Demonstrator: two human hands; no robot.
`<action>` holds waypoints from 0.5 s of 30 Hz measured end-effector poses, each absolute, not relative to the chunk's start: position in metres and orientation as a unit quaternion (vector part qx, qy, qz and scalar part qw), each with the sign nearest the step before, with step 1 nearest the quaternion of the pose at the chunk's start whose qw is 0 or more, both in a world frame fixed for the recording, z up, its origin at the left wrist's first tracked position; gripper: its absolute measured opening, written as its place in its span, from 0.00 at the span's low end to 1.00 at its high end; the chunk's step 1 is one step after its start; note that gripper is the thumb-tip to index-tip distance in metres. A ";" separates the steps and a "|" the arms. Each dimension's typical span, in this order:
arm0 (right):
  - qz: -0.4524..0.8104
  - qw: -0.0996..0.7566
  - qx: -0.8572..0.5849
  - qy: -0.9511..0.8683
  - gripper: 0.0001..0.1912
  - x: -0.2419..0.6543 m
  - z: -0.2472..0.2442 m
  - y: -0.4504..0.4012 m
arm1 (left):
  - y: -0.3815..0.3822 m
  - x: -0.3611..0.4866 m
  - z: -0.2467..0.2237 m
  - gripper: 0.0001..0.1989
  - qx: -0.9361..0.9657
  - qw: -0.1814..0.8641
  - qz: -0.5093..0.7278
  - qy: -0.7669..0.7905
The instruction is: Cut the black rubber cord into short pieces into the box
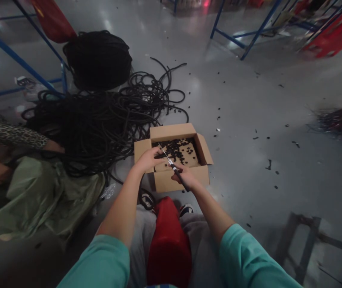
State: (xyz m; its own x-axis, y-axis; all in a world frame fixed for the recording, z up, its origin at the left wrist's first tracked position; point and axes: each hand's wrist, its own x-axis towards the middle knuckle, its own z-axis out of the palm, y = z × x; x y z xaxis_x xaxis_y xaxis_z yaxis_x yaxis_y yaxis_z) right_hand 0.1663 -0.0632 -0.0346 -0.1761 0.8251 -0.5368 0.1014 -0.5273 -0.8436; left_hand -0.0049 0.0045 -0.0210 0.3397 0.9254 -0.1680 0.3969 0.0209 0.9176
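Observation:
My right hand [184, 177] is closed round a black-handled cutting tool [179, 176] with a thin metal blade, which points up and left over an open cardboard box [181, 179]. Just left of the blade is my left hand [149, 159], its thumb and fingers curled round what looks like a black cord [141, 191]. That cord rises from the floor and passes behind my left wrist; its end is mostly hidden. Many short black pieces [175, 149] lie scattered on the box floor below both hands.
Tangled black cord [95, 128] heaps left of the box, with a large black coil [99, 60] behind. A co-worker's hand [53, 147] reaches there, above a green sheet [39, 196]. Blue metal frames [233, 40] stand behind. Something red [169, 244] lies between my legs. Scraps dot the floor.

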 end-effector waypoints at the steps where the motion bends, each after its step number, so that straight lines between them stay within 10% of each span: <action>1: 0.659 0.276 -0.582 -0.389 0.30 0.167 -0.035 -0.063 | 0.005 -0.005 -0.024 0.07 0.661 0.479 0.259 0.517; 15: 0.687 0.275 -0.555 -0.379 0.30 0.168 -0.034 -0.062 | 0.002 0.001 -0.018 0.11 0.685 0.464 0.161 0.538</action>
